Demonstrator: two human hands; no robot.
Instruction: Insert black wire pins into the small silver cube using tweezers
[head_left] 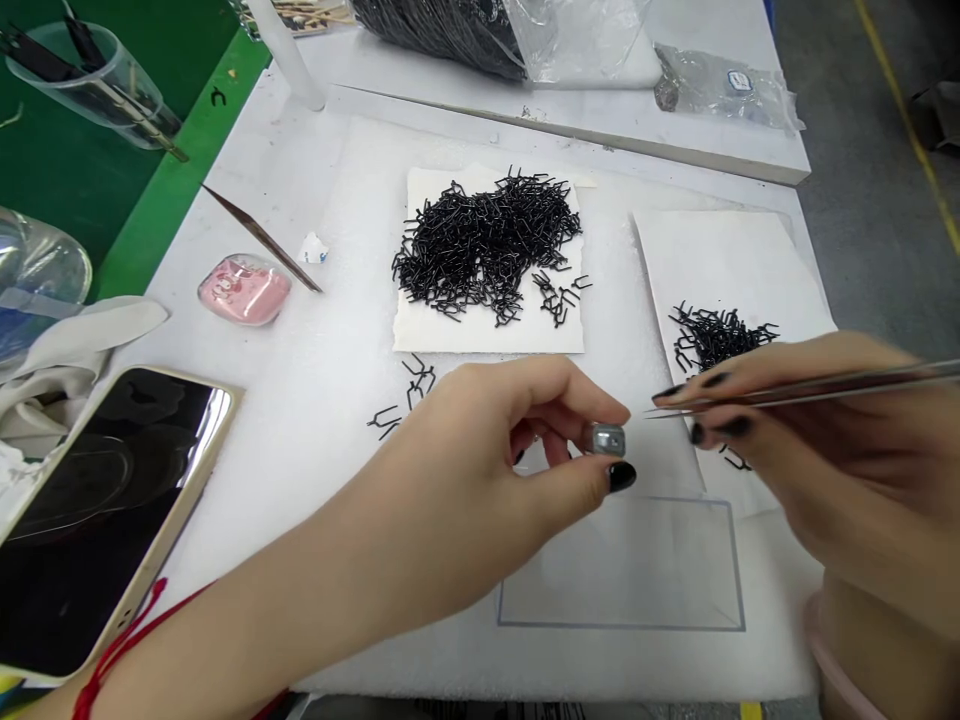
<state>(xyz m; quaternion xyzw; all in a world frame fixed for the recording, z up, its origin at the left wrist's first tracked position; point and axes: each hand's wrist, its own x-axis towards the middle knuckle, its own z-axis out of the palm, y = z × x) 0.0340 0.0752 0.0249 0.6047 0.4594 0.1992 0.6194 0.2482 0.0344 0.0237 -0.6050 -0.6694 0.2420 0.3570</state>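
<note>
My left hand (517, 450) pinches a small grey metal cylinder (608, 440) between thumb and forefinger, over the front of the work surface. In my right hand (817, 440) is a pair of metal tweezers (840, 384), its tips pointing left and just short of the cylinder. Whether the tips grip anything is too small to tell. A big heap of black bent wire pieces (487, 235) lies on a white card (487, 340) beyond my left hand. Partly hidden behind my right fingers is a smaller pile of such pieces (716, 335) on a white sheet (720, 250).
A clear rectangular plastic box (622, 625) sits below my hands. Several loose wire pieces (412, 385) lie by my left wrist. To the left are a phone (105, 510), a pink item (245, 290) and pointed tweezers (262, 237). Bagged material (442, 35) stands on the rear ledge.
</note>
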